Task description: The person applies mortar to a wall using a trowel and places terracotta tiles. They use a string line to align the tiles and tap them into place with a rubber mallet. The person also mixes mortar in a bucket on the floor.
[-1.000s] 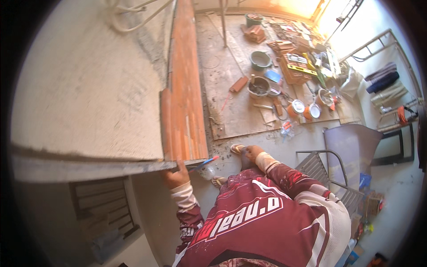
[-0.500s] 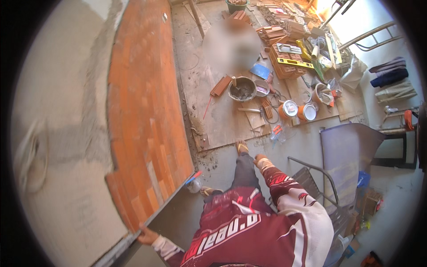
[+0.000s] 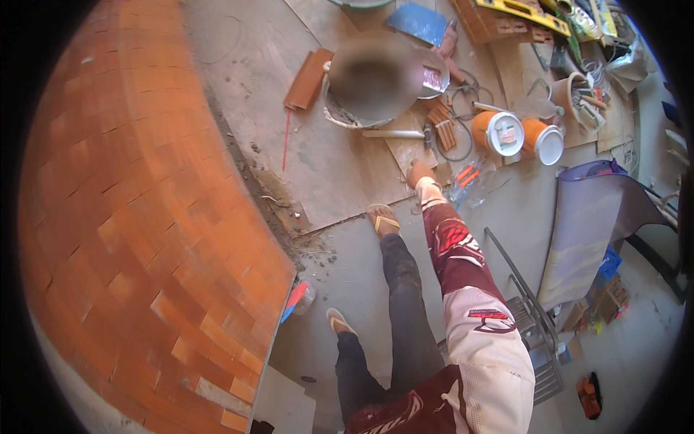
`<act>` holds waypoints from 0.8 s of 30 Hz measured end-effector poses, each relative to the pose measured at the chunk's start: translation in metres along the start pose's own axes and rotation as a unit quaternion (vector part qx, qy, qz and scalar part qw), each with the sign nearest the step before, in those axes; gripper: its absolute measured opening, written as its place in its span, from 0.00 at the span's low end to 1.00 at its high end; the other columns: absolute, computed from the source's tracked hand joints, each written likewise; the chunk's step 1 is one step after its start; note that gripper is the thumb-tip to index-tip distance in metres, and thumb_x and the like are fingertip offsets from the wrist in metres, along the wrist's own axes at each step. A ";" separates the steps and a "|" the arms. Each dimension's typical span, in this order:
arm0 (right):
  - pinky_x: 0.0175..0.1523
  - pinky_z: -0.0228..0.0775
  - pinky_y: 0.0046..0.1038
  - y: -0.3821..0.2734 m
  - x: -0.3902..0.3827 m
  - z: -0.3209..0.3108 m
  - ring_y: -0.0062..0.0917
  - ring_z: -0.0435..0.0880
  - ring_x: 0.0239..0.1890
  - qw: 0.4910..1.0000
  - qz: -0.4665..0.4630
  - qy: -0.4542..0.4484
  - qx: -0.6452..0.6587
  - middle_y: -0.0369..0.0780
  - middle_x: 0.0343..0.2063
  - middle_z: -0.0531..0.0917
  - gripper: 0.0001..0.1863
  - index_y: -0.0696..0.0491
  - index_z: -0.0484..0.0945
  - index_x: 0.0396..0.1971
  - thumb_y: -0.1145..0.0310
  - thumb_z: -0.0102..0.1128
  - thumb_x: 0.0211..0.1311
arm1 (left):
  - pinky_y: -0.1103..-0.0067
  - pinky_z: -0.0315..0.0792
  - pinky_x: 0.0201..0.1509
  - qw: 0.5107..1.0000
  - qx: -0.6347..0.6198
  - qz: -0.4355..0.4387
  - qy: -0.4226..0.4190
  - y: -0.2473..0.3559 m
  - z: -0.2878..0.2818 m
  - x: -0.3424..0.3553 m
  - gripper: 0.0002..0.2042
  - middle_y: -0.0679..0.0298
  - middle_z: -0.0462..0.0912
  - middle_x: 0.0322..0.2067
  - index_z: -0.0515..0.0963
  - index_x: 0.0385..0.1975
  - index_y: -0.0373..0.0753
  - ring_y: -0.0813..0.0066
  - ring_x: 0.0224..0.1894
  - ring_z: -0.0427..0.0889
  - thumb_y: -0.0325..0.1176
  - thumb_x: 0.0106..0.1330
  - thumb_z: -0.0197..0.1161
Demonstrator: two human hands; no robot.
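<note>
"Many orange tiles (image 3: 144,217) leftmost; left hand out of view. Then?"

"A hammer-like tool (image 3: 394,134), probably parked within reach; near it, the right hand (image 3: 421,173) looks curled, though whether it holds anything I can't tell."

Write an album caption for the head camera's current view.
The right hand, outstretched between orange tilework and two orange-and-white buckets.

The orange rectangular tiles (image 3: 148,210) lie left of the grey round bucket (image 3: 340,116). Two orange cylindrical white-lidded tubs (image 3: 484,132) sit right of it, beyond the right hand (image 3: 420,173).
</note>
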State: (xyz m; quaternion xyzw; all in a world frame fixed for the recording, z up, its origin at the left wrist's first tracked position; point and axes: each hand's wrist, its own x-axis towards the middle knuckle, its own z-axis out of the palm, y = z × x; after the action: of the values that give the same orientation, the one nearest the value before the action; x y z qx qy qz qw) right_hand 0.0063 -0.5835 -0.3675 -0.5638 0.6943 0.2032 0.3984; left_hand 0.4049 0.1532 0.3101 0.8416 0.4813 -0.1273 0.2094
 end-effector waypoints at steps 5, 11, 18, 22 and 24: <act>0.54 0.71 0.44 0.048 0.092 0.044 0.49 0.77 0.51 0.986 0.094 0.137 -0.002 0.53 0.47 0.77 0.19 0.57 0.73 0.50 0.65 0.54 0.61 | 0.54 0.74 0.48 0.919 0.326 -0.102 -0.197 -0.067 0.040 0.006 0.30 0.52 0.76 0.52 0.62 0.65 0.42 0.50 0.49 0.78 0.55 0.70 0.45; 0.52 0.74 0.42 0.053 0.150 0.048 0.48 0.78 0.48 0.973 0.095 0.207 -0.036 0.53 0.45 0.77 0.14 0.61 0.75 0.44 0.69 0.53 0.61 | 0.57 0.77 0.43 0.938 0.189 -0.129 -0.261 -0.104 0.116 -0.017 0.31 0.49 0.75 0.55 0.61 0.67 0.43 0.52 0.48 0.81 0.48 0.65 0.58; 0.54 0.71 0.45 0.063 0.111 0.034 0.53 0.79 0.48 0.990 0.077 0.116 0.011 0.57 0.45 0.79 0.17 0.60 0.74 0.43 0.65 0.60 0.57 | 0.56 0.76 0.45 0.950 0.044 -0.181 -0.249 -0.100 0.176 -0.050 0.16 0.59 0.76 0.38 0.72 0.49 0.43 0.61 0.33 0.78 0.39 0.64 0.63; 0.57 0.69 0.46 0.041 0.058 0.021 0.53 0.77 0.52 0.996 0.076 0.049 0.014 0.57 0.48 0.77 0.26 0.58 0.68 0.49 0.60 0.66 0.54 | 0.67 0.76 0.32 0.878 0.014 0.013 -0.478 -0.137 0.193 -0.037 0.12 0.59 0.76 0.30 0.73 0.46 0.39 0.67 0.26 0.75 0.37 0.68 0.58; 0.58 0.68 0.46 0.043 0.064 0.024 0.52 0.75 0.54 0.998 0.058 0.035 0.007 0.56 0.50 0.76 0.26 0.58 0.67 0.50 0.61 0.63 0.56 | 0.72 0.76 0.28 0.873 0.080 0.101 -0.471 -0.141 0.240 -0.054 0.11 0.59 0.76 0.28 0.73 0.45 0.37 0.69 0.24 0.75 0.36 0.70 0.56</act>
State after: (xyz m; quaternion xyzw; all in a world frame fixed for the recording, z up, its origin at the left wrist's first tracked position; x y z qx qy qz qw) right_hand -0.0291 -0.5937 -0.4395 -0.5268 0.7405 0.2015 0.3654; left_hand 0.2532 0.0619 0.0890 0.7402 0.2258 -0.5247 0.3547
